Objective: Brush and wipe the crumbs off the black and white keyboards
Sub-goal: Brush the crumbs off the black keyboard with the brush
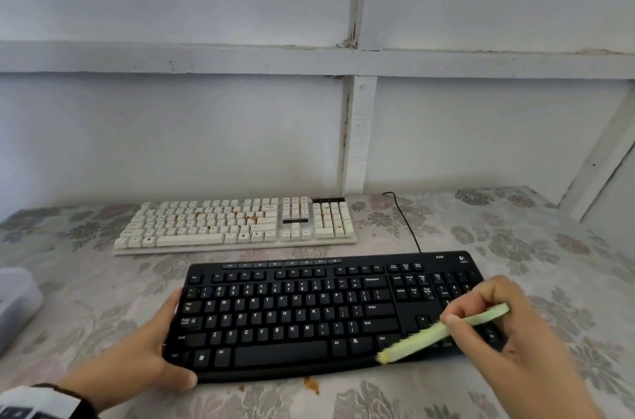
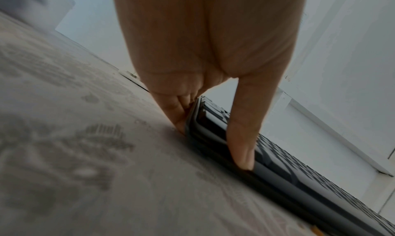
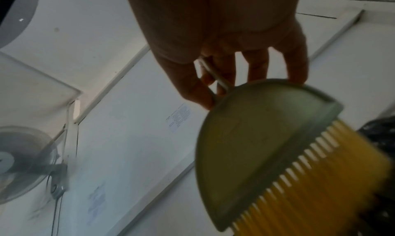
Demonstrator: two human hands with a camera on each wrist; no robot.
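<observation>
The black keyboard (image 1: 309, 312) lies near me on the flowered tablecloth. Its left end is held by my left hand (image 1: 161, 346), thumb along the front edge and fingers against the side; the left wrist view shows the same black keyboard (image 2: 278, 165) under the left hand (image 2: 205, 121). A pale green brush (image 1: 443, 332) with yellow bristles is gripped in my right hand (image 1: 488, 312) over the keyboard's lower right keys. From the right wrist, the brush (image 3: 267, 151) hangs below the fingers (image 3: 222, 81). Behind lies the white keyboard (image 1: 237, 222), with orange-brown crumbs among its keys.
An orange crumb pile (image 1: 311, 384) sits on the cloth (image 1: 549, 246) just in front of the black keyboard. A black cable (image 1: 405, 222) runs from the keyboard toward the wall. A translucent box (image 1: 17, 301) stands at the left edge. A white panelled wall closes the back.
</observation>
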